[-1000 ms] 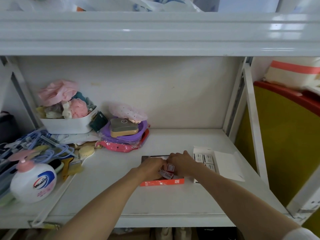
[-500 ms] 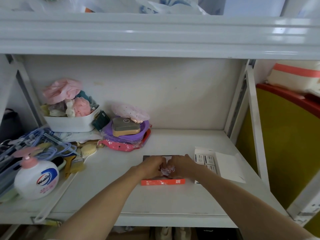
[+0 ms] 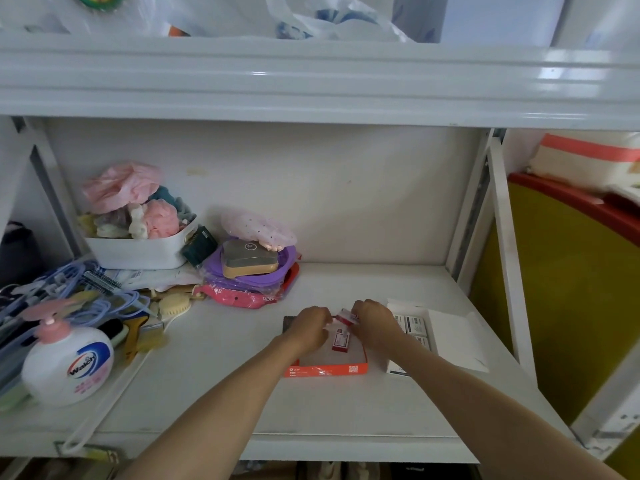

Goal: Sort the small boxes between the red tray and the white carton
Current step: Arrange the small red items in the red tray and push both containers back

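Observation:
A shallow red tray (image 3: 327, 369) lies on the white shelf in front of me. One small red-and-white box (image 3: 340, 341) lies flat inside it. My left hand (image 3: 310, 328) and my right hand (image 3: 374, 320) meet over the tray's far end, both pinching another small red-and-white box (image 3: 346, 317) held between them. To the right sits the open white carton (image 3: 446, 336), holding several small white boxes (image 3: 414, 323) in a row; my right wrist hides part of them.
The shelf's left side is crowded: a soap pump bottle (image 3: 67, 363), hangers, brushes, a white bin (image 3: 138, 251) of scrunchies and a purple pouch pile (image 3: 249, 271). A white upright post (image 3: 505, 258) bounds the shelf on the right. An upper shelf edge hangs overhead.
Both hands have shifted toward the tray's far end and lifted one small box between them. A second red-and-white box now lies uncovered in the tray.

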